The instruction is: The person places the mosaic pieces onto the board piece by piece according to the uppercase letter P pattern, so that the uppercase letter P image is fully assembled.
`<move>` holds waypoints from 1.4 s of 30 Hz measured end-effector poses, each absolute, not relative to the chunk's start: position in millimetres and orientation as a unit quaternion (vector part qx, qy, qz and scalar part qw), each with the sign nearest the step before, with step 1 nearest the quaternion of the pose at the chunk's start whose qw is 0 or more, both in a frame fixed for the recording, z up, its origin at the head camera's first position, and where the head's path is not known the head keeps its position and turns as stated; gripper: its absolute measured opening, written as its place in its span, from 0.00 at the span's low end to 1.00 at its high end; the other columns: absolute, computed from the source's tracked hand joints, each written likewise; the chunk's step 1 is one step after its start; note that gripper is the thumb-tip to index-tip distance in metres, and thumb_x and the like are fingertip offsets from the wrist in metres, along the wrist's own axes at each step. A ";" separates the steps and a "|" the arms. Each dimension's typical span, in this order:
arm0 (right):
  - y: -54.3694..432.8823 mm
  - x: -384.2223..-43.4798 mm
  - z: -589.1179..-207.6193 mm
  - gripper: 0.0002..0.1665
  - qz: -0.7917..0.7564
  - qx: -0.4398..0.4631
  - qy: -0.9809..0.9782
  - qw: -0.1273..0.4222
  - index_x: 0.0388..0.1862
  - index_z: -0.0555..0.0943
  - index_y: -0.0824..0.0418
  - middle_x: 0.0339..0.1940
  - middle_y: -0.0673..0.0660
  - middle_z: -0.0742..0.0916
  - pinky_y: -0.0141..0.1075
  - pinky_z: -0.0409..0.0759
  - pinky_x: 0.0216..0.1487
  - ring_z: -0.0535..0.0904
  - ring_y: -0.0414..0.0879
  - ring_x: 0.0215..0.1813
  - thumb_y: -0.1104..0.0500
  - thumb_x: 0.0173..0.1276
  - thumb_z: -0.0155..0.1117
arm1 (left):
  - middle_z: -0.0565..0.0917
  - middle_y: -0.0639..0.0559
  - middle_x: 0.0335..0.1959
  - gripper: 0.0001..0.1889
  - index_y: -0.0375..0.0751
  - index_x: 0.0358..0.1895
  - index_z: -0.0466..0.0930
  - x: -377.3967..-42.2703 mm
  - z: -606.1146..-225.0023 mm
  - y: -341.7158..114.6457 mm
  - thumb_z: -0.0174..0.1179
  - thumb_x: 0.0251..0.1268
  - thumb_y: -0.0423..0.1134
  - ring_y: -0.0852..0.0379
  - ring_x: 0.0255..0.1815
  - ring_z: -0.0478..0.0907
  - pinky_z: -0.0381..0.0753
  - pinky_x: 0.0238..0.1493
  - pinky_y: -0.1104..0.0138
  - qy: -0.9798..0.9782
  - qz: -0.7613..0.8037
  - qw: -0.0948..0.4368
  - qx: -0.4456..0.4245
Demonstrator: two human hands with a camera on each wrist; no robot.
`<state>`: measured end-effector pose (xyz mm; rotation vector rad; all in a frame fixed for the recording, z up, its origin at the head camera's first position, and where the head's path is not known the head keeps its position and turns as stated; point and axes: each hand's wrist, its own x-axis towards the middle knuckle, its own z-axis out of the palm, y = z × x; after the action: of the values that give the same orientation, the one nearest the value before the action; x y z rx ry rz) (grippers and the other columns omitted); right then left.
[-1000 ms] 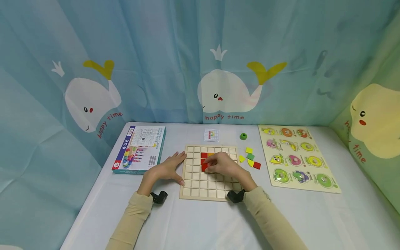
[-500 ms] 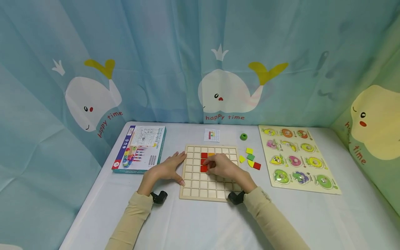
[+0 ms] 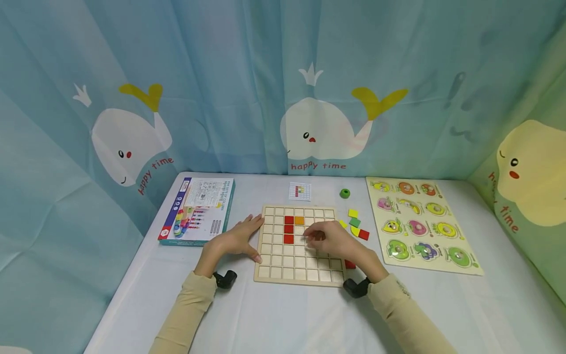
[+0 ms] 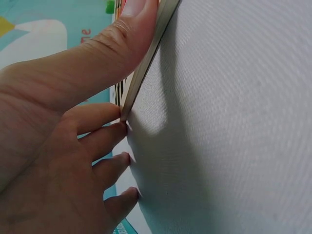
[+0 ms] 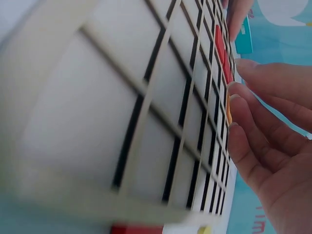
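Observation:
My left hand (image 3: 236, 241) rests at the left edge of a wooden grid board (image 3: 276, 261), fingers spread. In the left wrist view its thumb (image 4: 112, 46) lies along the board's rim and the fingers reach down beside it. Three red square tiles (image 3: 289, 229) stand in a column on the board, with an orange square tile (image 3: 299, 221) right of the top one. My right hand (image 3: 327, 239) hovers over the board just right of these tiles. The right wrist view shows its thumb (image 5: 287, 80) and fingers (image 5: 253, 122) apart, nothing between them.
Behind the board lie a printed grid card (image 3: 299, 191) and a green bead (image 3: 345, 193). Loose yellow, green (image 3: 354, 222) and red tiles (image 3: 363, 234) lie to the right. Another red piece (image 3: 350, 264) shows beneath my right forearm. A box (image 3: 199, 211) and fruit puzzle (image 3: 420, 226) flank the board.
My right hand has let go of the lowest red tile and moved right, uncovering the red column and the orange tile. The left hand stays put.

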<state>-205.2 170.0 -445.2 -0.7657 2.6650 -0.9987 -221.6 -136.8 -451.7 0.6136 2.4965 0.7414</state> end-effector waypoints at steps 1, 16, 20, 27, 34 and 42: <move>173.0 -204.0 -445.5 0.10 -0.336 -0.255 0.902 0.095 0.47 0.88 0.64 0.35 0.50 0.88 0.29 0.82 0.39 0.79 0.40 0.36 0.67 0.66 0.70 | 0.47 0.41 0.86 0.60 0.33 0.82 0.50 -221.9 -452.0 -137.1 0.81 0.50 0.43 0.40 0.87 0.37 0.41 0.85 0.45 0.908 0.269 0.230 0.224; 213.0 -181.8 -448.5 0.12 -0.330 -0.232 0.912 0.077 0.44 0.88 0.62 0.37 0.50 0.89 0.30 0.81 0.36 0.79 0.38 0.35 0.60 0.63 0.77 | 0.47 0.41 0.86 0.60 0.33 0.82 0.50 -221.5 -450.3 -137.3 0.81 0.50 0.42 0.39 0.86 0.37 0.40 0.85 0.45 0.906 0.273 0.232 0.224; 221.4 -175.7 -448.9 0.13 -0.326 -0.224 0.916 0.069 0.45 0.88 0.62 0.38 0.51 0.89 0.30 0.80 0.35 0.78 0.38 0.35 0.61 0.61 0.78 | 0.47 0.41 0.86 0.60 0.34 0.82 0.50 -221.8 -451.5 -137.5 0.81 0.50 0.42 0.40 0.87 0.37 0.40 0.85 0.45 0.907 0.272 0.232 0.223; 236.5 -166.0 -449.2 0.12 -0.321 -0.215 0.921 0.054 0.43 0.88 0.63 0.35 0.50 0.89 0.29 0.80 0.33 0.78 0.37 0.33 0.63 0.60 0.78 | 0.47 0.41 0.86 0.60 0.34 0.82 0.50 -222.0 -453.3 -137.5 0.81 0.49 0.43 0.40 0.87 0.37 0.41 0.85 0.45 0.908 0.271 0.230 0.225; 249.6 -159.5 -452.3 0.12 -0.314 -0.210 0.925 0.052 0.42 0.87 0.62 0.34 0.49 0.88 0.29 0.79 0.33 0.77 0.35 0.32 0.62 0.60 0.78 | 0.47 0.41 0.86 0.60 0.33 0.82 0.50 -221.1 -451.6 -138.3 0.81 0.49 0.43 0.39 0.86 0.38 0.40 0.85 0.45 0.907 0.275 0.228 0.225; 255.4 -155.4 -452.8 0.15 -0.300 -0.201 0.928 0.088 0.44 0.86 0.62 0.33 0.47 0.84 0.29 0.77 0.33 0.74 0.36 0.32 0.63 0.58 0.79 | 0.47 0.40 0.86 0.60 0.32 0.82 0.50 -220.6 -450.2 -138.6 0.81 0.50 0.43 0.38 0.86 0.37 0.41 0.85 0.44 0.906 0.275 0.229 0.227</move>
<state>-155.4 255.4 -452.8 -0.5997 2.7648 -0.8918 -220.6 -138.6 -450.2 0.6259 2.4937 0.7563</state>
